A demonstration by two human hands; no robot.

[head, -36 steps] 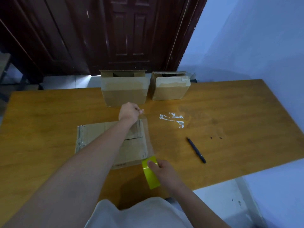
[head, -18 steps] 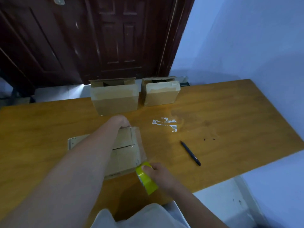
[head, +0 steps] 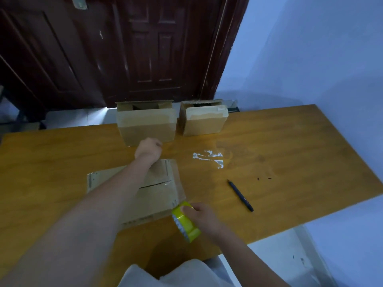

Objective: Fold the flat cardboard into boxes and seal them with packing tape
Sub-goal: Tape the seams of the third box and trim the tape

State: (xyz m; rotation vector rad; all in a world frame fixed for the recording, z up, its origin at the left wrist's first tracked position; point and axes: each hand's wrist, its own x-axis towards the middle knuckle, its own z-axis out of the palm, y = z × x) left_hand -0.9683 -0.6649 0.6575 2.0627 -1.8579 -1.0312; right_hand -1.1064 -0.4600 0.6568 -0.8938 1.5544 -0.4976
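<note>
The right hand (head: 204,217) curls its fingers (head: 187,208) around the yellow tape roll (head: 185,223), while the left hand (head: 148,149), fist-like, seems to pinch the clear tape's free end past the far edge of the flat cardboard (head: 154,195). Between them the strip runs near-to-far along the cardboard's right edge. Slack or a skewed pull could probably wrinkle it or stick it onto the desk (head: 290,162). Two folded boxes (head: 148,126) stand beyond the left fingers.

The left forearm (head: 116,195) hides much of the flat cardboard (head: 157,195).
</note>
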